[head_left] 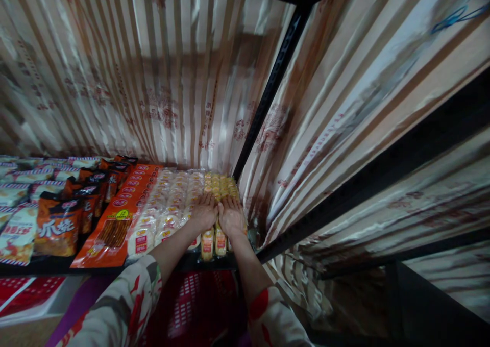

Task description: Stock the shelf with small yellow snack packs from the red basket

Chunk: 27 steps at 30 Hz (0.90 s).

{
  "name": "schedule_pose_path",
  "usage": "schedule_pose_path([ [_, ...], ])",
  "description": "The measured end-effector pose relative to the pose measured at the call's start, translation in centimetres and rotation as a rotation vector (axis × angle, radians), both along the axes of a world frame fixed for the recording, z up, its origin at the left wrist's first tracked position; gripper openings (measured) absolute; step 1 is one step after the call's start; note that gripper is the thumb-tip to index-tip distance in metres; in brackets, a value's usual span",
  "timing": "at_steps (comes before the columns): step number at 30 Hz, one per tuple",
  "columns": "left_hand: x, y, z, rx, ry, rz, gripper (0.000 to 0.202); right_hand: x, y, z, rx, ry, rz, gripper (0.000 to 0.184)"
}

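Rows of small yellow wrapped snack packs (207, 244) fill the right end of a dark shelf. My left hand (204, 213) lies flat across the left side of these packs, fingers stretched toward the back. Beside it, my right hand (231, 216) rests flat on their right side, with the two hands almost touching at the thumbs. Both are open and grip nothing. Just left of them stand rows of clear-wrapped white round snacks (141, 241). Some packs are hidden beneath my palms.
A long orange snack bag (115, 229) leans left of the white snacks. Farther left are orange-and-black bags (59, 227) and white striped packets (19, 234). A black metal post (270, 99) rises at the shelf's back corner, before pleated curtains (172, 81). Red baskets (187, 306) sit below.
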<state>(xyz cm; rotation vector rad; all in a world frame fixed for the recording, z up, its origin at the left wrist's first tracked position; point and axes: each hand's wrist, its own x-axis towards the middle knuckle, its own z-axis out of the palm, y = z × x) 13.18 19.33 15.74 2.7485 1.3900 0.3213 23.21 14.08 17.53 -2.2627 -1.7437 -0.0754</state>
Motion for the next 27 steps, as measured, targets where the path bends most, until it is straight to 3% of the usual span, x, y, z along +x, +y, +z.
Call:
schedule_pose_path([
  [6, 0.0, 0.4, 0.6, -0.022, -0.010, -0.009, 0.050, 0.1, 1.8, 0.4, 0.009, -0.007, 0.041, 0.051],
  [13, -0.5, 0.5, 0.9, -0.075, 0.032, -0.062, 0.049, 0.0, 2.9, 0.4, -0.120, 0.040, 0.114, 0.052],
  [21, 0.0, 2.8, 1.5, -0.054, -0.002, -0.014, 0.050, 0.5, 4.9, 0.9, -0.119, 0.077, 0.130, 0.056],
  [27, 0.1, 3.4, 0.6, -0.040, 0.036, -0.053, 0.047, 0.7, 5.7, 0.1, -0.156, 0.059, 0.148, 0.054],
])
